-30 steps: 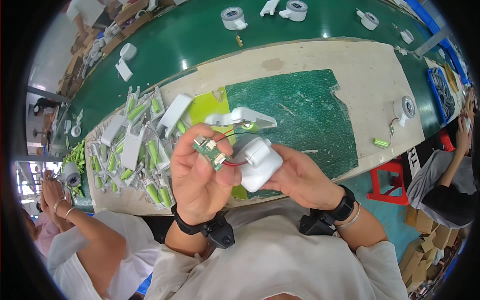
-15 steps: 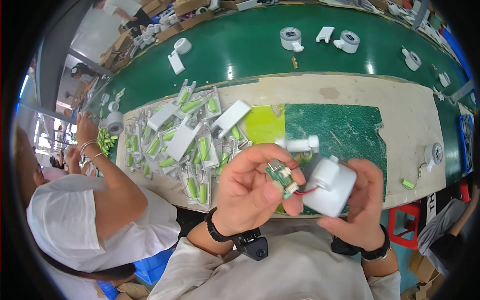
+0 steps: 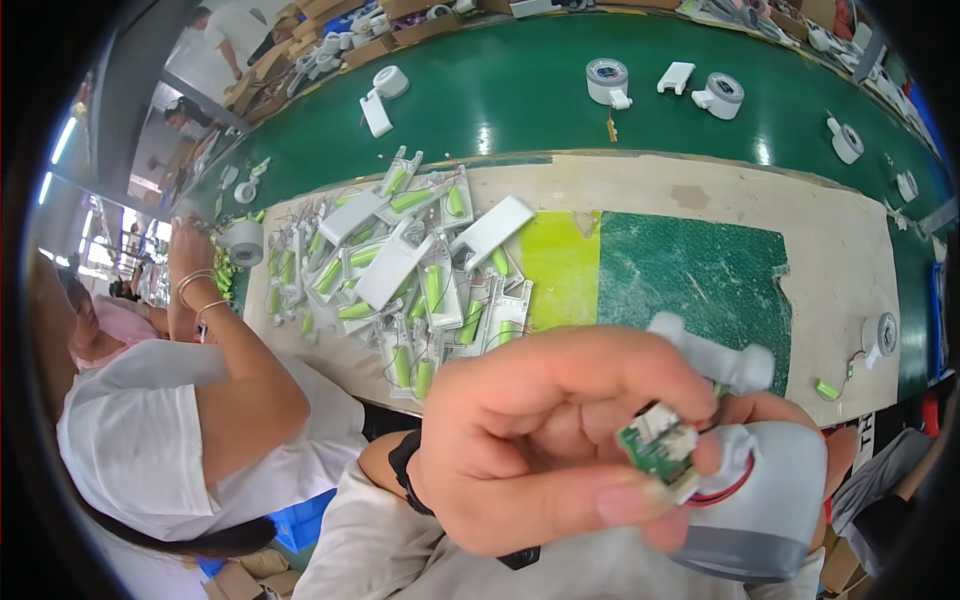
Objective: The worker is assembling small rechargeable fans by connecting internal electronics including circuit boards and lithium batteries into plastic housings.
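One green circuit board, left hand's grip clamped on it; right hand's grip clamped around white-grey housing. Red wire apparently links both.

There is room over the green mat and the bare board to its right. A heap of white cases blocks the left; a white tube lies in the way just beyond the left hand.
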A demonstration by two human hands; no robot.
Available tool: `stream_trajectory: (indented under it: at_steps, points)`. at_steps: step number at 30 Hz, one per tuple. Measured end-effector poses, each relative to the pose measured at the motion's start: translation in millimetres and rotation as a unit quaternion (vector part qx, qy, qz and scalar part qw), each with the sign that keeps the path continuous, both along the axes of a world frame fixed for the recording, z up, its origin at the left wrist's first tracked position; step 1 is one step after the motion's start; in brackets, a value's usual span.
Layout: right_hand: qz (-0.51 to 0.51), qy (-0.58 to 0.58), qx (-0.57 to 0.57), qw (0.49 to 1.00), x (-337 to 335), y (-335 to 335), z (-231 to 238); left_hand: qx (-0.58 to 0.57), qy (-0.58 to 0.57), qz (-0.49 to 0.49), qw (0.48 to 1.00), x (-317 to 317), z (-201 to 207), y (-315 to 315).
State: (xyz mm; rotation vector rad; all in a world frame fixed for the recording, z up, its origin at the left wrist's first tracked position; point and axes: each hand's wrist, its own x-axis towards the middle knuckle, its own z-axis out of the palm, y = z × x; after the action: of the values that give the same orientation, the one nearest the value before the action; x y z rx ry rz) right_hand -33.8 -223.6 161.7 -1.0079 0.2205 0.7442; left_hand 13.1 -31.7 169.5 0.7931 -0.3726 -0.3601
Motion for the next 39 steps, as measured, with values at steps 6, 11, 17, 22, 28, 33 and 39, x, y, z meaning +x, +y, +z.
stream_trajectory:
  at_steps: [6,11,17,22,28,33,39]
  points:
    - [-0.003,0.004,0.009,1.000,1.6,-5.2,-5.1,0.002,-0.022,-0.084,0.996,22.7,8.1,0.0]
    - [0.005,-0.036,0.049,0.998,13.9,-24.4,-13.6,0.171,0.038,-0.185,0.967,43.4,40.4,1.6]
    - [0.161,-0.114,0.124,0.973,62.6,-53.0,-21.6,0.119,0.008,-0.196,0.973,68.3,38.2,-0.9]
    - [0.252,-0.163,0.149,0.942,88.1,-50.3,-10.8,0.112,0.012,-0.261,0.959,104.1,44.1,5.1]
    - [-0.052,-0.054,0.045,0.996,184.7,23.5,-23.3,0.390,-0.002,-0.153,0.908,216.3,24.8,53.5]
    - [0.085,-0.119,0.008,0.989,309.5,67.0,-79.1,0.509,-0.014,-0.080,0.857,316.3,-14.5,105.2]
    - [0.032,-0.077,-0.105,0.991,380.9,115.9,-103.6,0.837,-0.184,0.186,0.481,425.3,-35.3,244.0]
